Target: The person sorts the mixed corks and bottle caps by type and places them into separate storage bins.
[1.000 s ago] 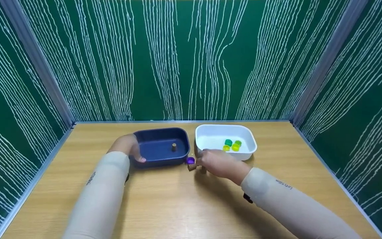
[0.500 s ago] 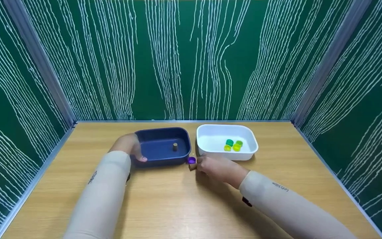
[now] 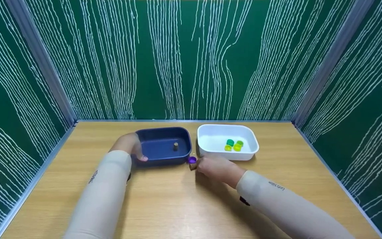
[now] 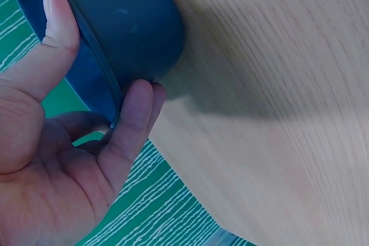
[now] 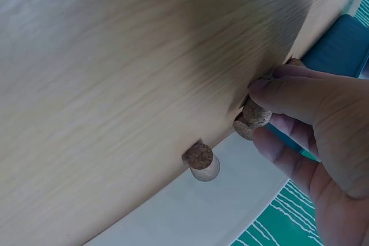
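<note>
While the blue box point(image 3: 158, 149) is gripped at its rim by the left hand point(image 3: 129, 146), a cork point(image 5: 256, 112) on the table point(image 3: 177, 205) near the white box point(image 3: 211, 137) appears pinched by the right hand point(image 3: 216, 167), partly hidden. A purple cap point(image 3: 192, 160) is noted beside the hand; another cork point(image 3: 175, 146), inside the blue box.

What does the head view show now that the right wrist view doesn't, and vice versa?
Only the head view: the left hand holding the side of the dark blue tray, the upright cork inside that tray, the purple cap, and the four green and yellow caps in the white tray.
Only the right wrist view: a lone cork apart from the fingertips.
Both: the right hand, part of each tray, and the wooden table.
</note>
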`<state>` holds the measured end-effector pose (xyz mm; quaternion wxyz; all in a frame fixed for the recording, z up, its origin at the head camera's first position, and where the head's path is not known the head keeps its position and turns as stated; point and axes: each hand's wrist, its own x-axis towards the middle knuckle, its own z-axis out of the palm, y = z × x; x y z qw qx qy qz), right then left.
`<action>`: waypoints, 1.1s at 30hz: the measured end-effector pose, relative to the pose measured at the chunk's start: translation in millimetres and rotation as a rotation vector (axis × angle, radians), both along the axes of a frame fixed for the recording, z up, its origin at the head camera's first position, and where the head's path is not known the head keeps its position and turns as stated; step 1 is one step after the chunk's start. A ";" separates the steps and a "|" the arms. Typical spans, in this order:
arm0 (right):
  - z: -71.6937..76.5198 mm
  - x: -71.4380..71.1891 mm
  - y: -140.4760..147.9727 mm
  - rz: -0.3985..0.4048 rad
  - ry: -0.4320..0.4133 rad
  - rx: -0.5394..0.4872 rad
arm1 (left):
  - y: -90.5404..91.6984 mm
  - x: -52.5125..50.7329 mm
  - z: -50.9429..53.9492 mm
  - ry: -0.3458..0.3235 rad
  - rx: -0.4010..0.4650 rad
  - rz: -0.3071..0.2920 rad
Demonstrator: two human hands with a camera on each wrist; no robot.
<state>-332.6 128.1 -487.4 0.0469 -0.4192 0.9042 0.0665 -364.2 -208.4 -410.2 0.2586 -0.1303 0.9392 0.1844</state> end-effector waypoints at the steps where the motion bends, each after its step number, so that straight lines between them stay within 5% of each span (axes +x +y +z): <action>1: 0.3 0.6 -0.4 0.005 0.011 0.014 | -0.1 -0.7 -0.6 0.001 -0.012 -0.016; 6: 0.9 2.9 -2.8 0.050 0.088 0.106 | -0.8 -3.8 -4.1 0.005 -0.037 -0.040; 13: 7.2 2.9 -3.9 0.019 -0.001 0.082 | -1.2 -3.8 -5.3 0.011 -0.018 -0.030; 19: 16.2 2.1 -4.4 0.036 0.033 0.059 | 0.1 1.8 0.9 0.010 -0.015 -0.054; 26: 32.5 2.5 -8.3 0.012 0.074 -0.102 | 0.4 7.3 9.3 -0.001 -0.009 -0.048; 33: 55.5 -0.8 -19.7 -0.079 -0.006 -0.283 | 0.1 3.0 7.2 -0.025 -0.032 -0.069</action>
